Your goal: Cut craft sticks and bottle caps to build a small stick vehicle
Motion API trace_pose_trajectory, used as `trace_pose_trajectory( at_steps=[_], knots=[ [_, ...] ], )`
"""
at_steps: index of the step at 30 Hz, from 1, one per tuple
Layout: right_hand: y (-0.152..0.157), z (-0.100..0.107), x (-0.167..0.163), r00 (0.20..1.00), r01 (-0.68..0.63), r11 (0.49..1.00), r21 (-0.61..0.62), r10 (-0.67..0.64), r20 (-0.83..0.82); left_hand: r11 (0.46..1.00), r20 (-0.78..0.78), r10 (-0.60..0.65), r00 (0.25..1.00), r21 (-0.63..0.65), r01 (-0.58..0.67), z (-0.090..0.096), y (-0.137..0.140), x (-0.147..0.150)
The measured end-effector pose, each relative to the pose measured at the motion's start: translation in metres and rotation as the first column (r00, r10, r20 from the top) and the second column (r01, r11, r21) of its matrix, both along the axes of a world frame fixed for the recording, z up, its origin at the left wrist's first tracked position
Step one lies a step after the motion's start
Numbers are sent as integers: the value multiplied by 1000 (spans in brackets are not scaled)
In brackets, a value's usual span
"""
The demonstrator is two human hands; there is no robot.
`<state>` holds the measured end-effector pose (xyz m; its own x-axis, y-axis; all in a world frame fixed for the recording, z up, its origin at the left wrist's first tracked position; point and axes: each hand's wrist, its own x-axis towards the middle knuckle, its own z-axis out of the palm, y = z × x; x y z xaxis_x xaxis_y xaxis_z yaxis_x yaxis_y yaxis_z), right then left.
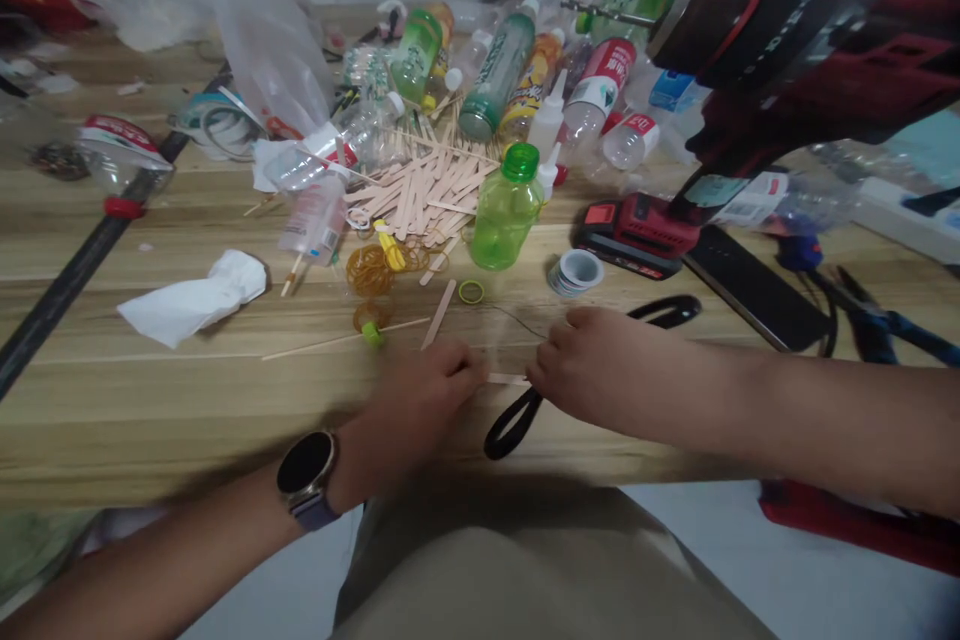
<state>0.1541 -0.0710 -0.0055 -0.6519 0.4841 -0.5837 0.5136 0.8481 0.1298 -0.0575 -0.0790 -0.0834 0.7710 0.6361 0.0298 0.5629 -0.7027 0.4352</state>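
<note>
A pale wooden craft stick [508, 379] lies low over the table between my hands. My left hand [420, 400], with a watch on its wrist, is closed on the stick's left end. My right hand [585, 355] has its fingers curled at the stick's right end. A black looped thing [512, 428] shows on both sides of that hand; its middle is hidden, so I cannot tell its kind. A thin dark wire [525, 320] runs beside my right fingers. Just beyond are a yellow-green ring [471, 292], another craft stick [439, 313] and a green bottle [507, 215].
Behind lie a pile of craft sticks [431, 190] and several plastic bottles [499, 70]. A red and black drill [750, 90] stands at right, near a phone [754, 285] and pliers [877, 320]. Rubber bands [370, 270], a tissue [195, 300] and a dark rod [75, 290] are left.
</note>
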Motion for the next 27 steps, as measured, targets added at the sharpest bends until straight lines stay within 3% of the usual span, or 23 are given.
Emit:
trace_pose_trajectory(
  at_steps=[4,7,14,18,23,25,27],
  knots=[
    [-3,10,-4,970,231,973,5,-230,82,986,10,-45,999,159,43,-9,-12,-3],
    [-3,16,-15,914,378,926,-15,-371,163,981,-22,-63,998,181,66,-11,-23,-3],
    [-4,18,-36,888,419,908,-17,-406,218,976,-68,-136,988,165,145,-7,-41,0],
    [-7,15,-34,928,320,948,-1,-313,201,951,-59,-137,989,271,148,-10,-44,-2],
    [-3,4,-6,997,8,1000,-2,-8,72,905,-61,-173,983,383,183,-16,-49,-8],
    [-3,-2,11,985,-158,982,103,164,-56,897,-63,-178,982,399,188,-17,-50,-10],
    [-6,-8,25,955,-224,949,222,259,-146,900,-65,-179,982,393,190,-19,-50,-10]
  ],
)
